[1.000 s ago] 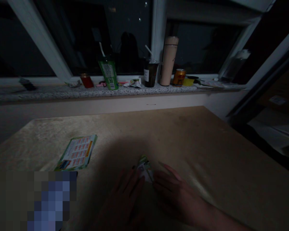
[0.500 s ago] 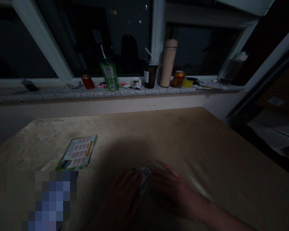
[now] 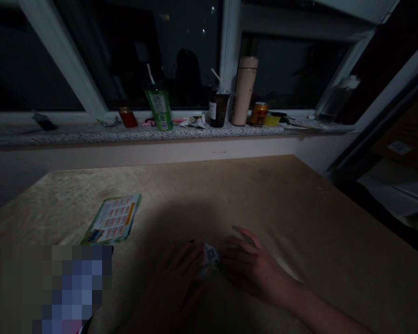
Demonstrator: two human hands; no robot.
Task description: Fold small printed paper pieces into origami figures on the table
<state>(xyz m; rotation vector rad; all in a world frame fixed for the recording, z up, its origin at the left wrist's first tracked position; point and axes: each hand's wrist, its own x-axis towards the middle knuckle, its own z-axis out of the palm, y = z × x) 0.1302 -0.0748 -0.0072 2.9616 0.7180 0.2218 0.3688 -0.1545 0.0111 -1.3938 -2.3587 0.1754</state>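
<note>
A small folded printed paper (image 3: 211,256), white with a dark square mark and some green, lies on the table between my two hands. My left hand (image 3: 179,271) rests over its left side with the fingers stretched out. On the other side my right hand (image 3: 249,262) has its fingers spread, the fingertips at the paper's right edge; whether they touch it is hard to see in the dimness. Farther left, a stack of printed sheets (image 3: 115,218) with red text and green borders lies flat on the table.
The brown table (image 3: 264,190) meets a wall below a granite windowsill (image 3: 188,134). On the sill stand a green cup with a straw (image 3: 159,109), a dark cup (image 3: 218,109), a pink flask (image 3: 244,90), an orange can (image 3: 259,114) and a red jar (image 3: 127,117). A blurred-out patch covers the lower left.
My right hand has shifted slightly and its fingers are farther apart. More of the folded paper shows between my hands. My left hand stays nearly in place.
</note>
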